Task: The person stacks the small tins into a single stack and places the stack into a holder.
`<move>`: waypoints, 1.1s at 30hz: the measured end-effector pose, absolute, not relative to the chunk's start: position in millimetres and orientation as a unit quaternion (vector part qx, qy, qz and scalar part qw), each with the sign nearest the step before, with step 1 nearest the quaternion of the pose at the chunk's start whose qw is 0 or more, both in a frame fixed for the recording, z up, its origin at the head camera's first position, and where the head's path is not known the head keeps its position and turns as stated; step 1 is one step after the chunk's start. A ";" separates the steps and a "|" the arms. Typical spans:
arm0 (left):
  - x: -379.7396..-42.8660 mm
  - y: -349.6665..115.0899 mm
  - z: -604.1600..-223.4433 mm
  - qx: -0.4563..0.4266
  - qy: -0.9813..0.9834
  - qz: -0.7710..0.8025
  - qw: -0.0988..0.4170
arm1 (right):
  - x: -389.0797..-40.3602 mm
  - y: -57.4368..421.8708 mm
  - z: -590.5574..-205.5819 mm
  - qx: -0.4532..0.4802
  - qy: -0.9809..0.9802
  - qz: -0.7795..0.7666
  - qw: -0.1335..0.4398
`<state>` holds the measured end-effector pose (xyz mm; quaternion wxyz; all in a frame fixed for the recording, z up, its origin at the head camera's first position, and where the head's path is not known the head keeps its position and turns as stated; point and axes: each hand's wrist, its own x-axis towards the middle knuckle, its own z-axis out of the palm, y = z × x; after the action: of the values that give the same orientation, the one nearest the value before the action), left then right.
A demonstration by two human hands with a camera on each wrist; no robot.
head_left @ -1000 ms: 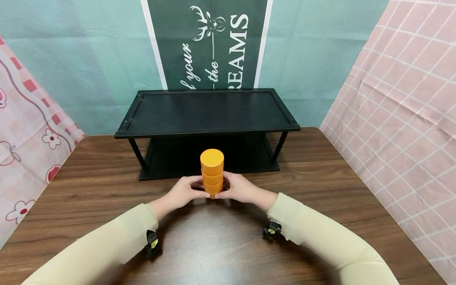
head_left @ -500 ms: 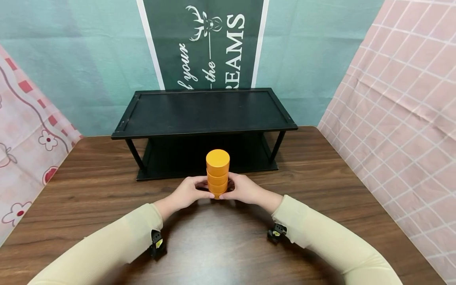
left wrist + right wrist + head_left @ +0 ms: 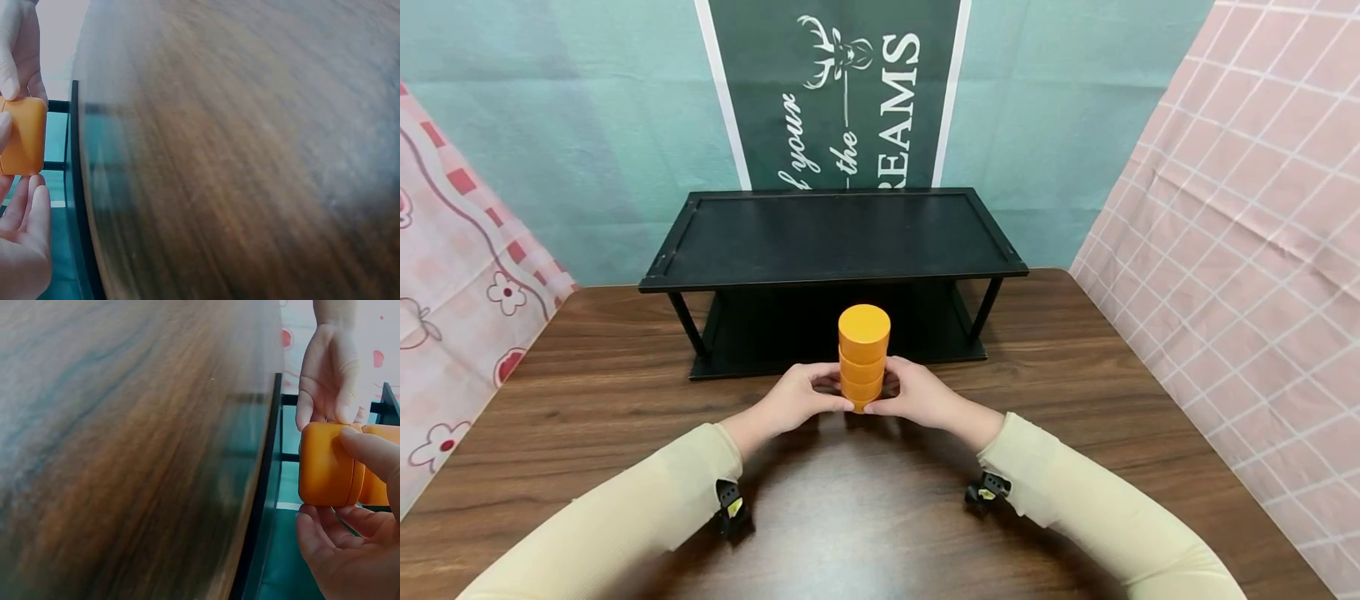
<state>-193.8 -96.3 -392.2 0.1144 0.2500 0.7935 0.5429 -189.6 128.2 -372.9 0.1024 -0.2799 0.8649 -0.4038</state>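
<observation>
In the head view, a stack of orange round containers (image 3: pixel 862 354) stands upright between the two hands, its flat top facing up. My left hand (image 3: pixel 801 396) grips the lower part from the left, thumb at the front. From the right, my right hand (image 3: pixel 917 397) grips the same lower part, its thumb close to the other thumb. Both wrist views show the lowest orange container (image 3: pixel 325 465) held clear of the tabletop, with a gap beneath it. A seam runs round this container in the right wrist view. Fingertips behind the stack are partly hidden.
A black two-level shelf (image 3: pixel 835 237) stands just behind the stack, its lower board (image 3: pixel 760 354) near the hands. The brown wooden table (image 3: pixel 850 525) spreads in front. A green cloth (image 3: pixel 1037 125) hangs behind, with a pink checked cloth (image 3: pixel 1240 225) on the right.
The stack and both hands have shifted a little to the right and slightly upward in the head view. The grip of both hands looks the same, and the view itself sways slightly.
</observation>
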 end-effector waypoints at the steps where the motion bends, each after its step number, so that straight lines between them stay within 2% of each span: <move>1: -193.7 -96.4 -390.6 0.251 0.792 0.544 0.114 | -189.3 128.2 -371.3 -0.280 0.866 -0.401 0.099; 33: -200.1 -97.3 -327.1 0.261 0.796 0.540 0.088 | -192.6 130.2 -313.5 -0.275 0.865 -0.415 0.069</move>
<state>-200.1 -97.3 -327.1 0.0876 0.2607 0.7956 0.5398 -192.6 130.2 -313.5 0.0685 -0.2745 0.8649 -0.4145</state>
